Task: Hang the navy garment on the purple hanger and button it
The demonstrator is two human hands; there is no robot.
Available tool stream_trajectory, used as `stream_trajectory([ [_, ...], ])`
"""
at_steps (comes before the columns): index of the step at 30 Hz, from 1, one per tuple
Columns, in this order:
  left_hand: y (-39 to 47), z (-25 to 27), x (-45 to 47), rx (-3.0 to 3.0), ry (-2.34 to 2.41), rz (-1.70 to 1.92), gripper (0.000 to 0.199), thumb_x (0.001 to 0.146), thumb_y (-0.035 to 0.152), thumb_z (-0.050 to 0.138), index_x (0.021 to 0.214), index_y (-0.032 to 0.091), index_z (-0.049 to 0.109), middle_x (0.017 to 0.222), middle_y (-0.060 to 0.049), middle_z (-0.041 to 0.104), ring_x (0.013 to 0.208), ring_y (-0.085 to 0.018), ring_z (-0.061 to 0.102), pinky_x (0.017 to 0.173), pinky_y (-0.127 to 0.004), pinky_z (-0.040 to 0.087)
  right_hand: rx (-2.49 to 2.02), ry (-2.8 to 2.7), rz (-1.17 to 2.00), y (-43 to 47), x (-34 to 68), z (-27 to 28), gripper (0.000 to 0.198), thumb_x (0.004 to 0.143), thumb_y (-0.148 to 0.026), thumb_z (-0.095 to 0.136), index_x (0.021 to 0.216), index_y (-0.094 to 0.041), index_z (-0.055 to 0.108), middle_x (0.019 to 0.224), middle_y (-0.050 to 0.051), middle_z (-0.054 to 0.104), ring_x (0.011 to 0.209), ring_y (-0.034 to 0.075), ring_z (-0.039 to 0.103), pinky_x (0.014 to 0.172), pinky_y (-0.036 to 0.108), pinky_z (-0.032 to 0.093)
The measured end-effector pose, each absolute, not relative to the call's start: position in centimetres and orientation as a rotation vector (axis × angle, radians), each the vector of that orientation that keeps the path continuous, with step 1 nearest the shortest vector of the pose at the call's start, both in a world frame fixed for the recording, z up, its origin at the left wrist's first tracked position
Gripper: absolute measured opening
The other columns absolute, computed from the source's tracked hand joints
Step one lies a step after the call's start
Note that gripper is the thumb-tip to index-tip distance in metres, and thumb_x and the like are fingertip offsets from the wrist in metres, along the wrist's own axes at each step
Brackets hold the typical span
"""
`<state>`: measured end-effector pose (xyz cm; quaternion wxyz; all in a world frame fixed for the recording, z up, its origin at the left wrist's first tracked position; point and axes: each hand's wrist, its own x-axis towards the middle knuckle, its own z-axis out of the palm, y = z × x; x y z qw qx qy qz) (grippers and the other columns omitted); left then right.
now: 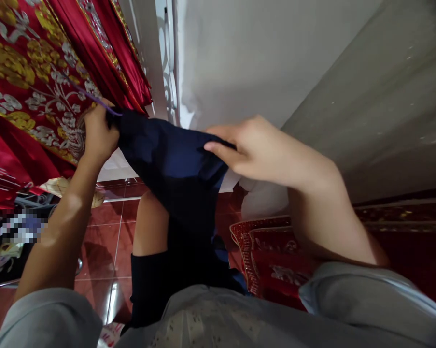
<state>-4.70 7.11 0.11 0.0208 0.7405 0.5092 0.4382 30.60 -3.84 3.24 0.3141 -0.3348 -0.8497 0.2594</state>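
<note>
From far off, I look down through the head camera at a dark blue cloth [174, 150], which is between the two hands, in front of the body and above the knee [150, 227]. The left hand [102, 130] is curled shut around one top corner. The right hand [254, 147] pinches the other side, with its thumb in front and its fingers mostly tucked behind. I think they hold it this way so the top stays wide and flat while the rest hangs down. The low part is so dark that I can't tell where it ends and the black shorts [148, 275] start. A thin purple cord [91, 95] runs by the left hand. Past that hand hangs a red cloth with gold and silver flowers [40, 63], maybe hung up to keep it neat. Farther down is the red tile floor [102, 251].
</note>
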Motion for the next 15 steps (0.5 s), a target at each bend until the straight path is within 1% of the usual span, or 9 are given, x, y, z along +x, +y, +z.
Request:
stream_trajectory([
  [2,6.4,-0.6,-5.6,2.343,1.545,1.347,0.014,0.080,0.020,0.069,0.089,0.022,0.058,0.084,0.004,0.056,0.085,-0.016,0.047,0.093,-0.038,0.039,-0.940,-2.303,0.723,-4.8,31.8,3.1,0.015,0.092,-0.029,0.063,0.079,-0.027,0.070,0.063,-0.002,0.056,0.057,0.015,0.050,0.065,0.035,0.048],
  [4,6.1,-0.9,-6.2,2.336,1.515,1.334,0.010,0.078,0.020,0.068,0.084,0.022,0.061,0.082,0.004,0.060,0.085,-0.017,0.051,0.094,-0.040,0.042,-0.974,-2.307,0.854,-4.6,33.5,3.4,0.011,0.090,-0.031,0.067,0.082,-0.028,0.074,0.062,-0.003,0.058,0.060,0.016,0.056,0.069,0.037,0.053],
  [5,5.9,-0.9,-6.2,2.321,1.501,1.330,0.008,0.077,0.021,0.067,0.084,0.022,0.063,0.083,0.004,0.063,0.086,-0.018,0.053,0.094,-0.042,0.044,-0.981,-2.292,0.918,-4.1,34.3,3.6,0.011,0.089,-0.035,0.069,0.086,-0.028,0.077,0.065,-0.002,0.062,0.065,0.017,0.061,0.075,0.039,0.055],
  [7,5.7,-0.7,-5.8,2.313,1.448,1.319,0.008,0.076,0.024,0.065,0.083,0.021,0.067,0.084,0.002,0.069,0.086,-0.019,0.058,0.093,-0.044,0.048,-0.950,-2.229,1.026,-2.6,35.4,3.6,0.022,0.087,-0.043,0.072,0.099,-0.028,0.080,0.085,0.000,0.074,0.084,0.022,0.071,0.089,0.044,0.057],
  [9,5.2,-0.3,-4.5,2.352,1.318,1.294,0.006,0.076,0.027,0.064,0.077,0.021,0.068,0.084,0.001,0.072,0.085,-0.020,0.062,0.090,-0.045,0.054,-0.863,-2.133,1.132,-0.7,35.2,2.8,0.038,0.086,-0.052,0.071,0.115,-0.028,0.077,0.111,0.004,0.076,0.107,0.026,0.072,0.102,0.049,0.055],
  [10,4.8,0.0,-3.6,2.372,1.228,1.278,0.010,0.078,0.029,0.065,0.071,0.022,0.066,0.084,0.000,0.073,0.085,-0.020,0.065,0.089,-0.046,0.056,-0.825,-2.084,1.154,0.2,34.5,2.1,0.044,0.087,-0.056,0.070,0.121,-0.028,0.075,0.121,0.006,0.074,0.116,0.028,0.070,0.107,0.051,0.053],
  [12,3.7,0.6,-1.4,2.374,1.022,1.245,0.028,0.083,0.040,0.069,0.062,0.024,0.062,0.086,-0.002,0.074,0.090,-0.022,0.070,0.091,-0.046,0.058,-0.803,-2.001,1.103,2.0,32.4,-0.1,0.053,0.087,-0.062,0.069,0.127,-0.028,0.071,0.135,0.007,0.068,0.130,0.031,0.062,0.115,0.055,0.047],
  [14,2.5,1.4,0.8,2.325,0.814,1.189,0.046,0.084,0.060,0.071,0.057,0.024,0.060,0.091,-0.005,0.074,0.101,-0.025,0.072,0.100,-0.048,0.057,-0.819,-1.979,0.953,3.7,29.8,-2.8,0.062,0.083,-0.066,0.071,0.134,-0.031,0.065,0.149,0.007,0.058,0.146,0.033,0.046,0.124,0.057,0.035],
  [15,1.9,1.7,1.8,2.289,0.723,1.139,0.053,0.082,0.070,0.071,0.056,0.024,0.061,0.096,-0.006,0.074,0.108,-0.027,0.072,0.105,-0.049,0.055,-0.813,-1.972,0.900,4.4,28.7,-4.2,0.066,0.082,-0.069,0.070,0.137,-0.032,0.061,0.153,0.006,0.053,0.151,0.032,0.039,0.126,0.056,0.031],
])
